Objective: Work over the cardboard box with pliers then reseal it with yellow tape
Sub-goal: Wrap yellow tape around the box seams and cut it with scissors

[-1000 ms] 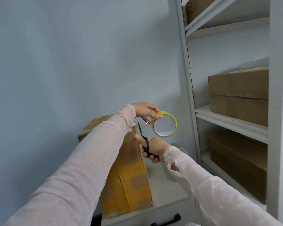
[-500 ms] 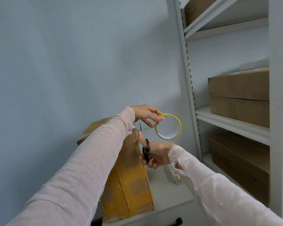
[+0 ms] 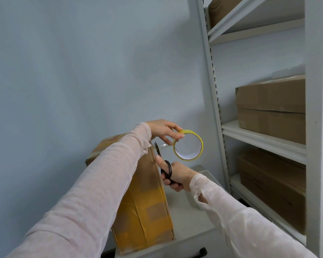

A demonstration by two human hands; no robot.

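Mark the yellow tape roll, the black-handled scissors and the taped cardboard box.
Yellow tape roll (image 3: 192,132): head view, top of the outer band.
Black-handled scissors (image 3: 169,169): head view, handle loop.
Tall yellow-taped cardboard box (image 3: 144,211): head view, taped side face.

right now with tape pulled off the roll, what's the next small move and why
Probably squeeze the scissors in the right hand to cut: the left hand holds the tape roll off the box, and the blades sit at the stretched strip.
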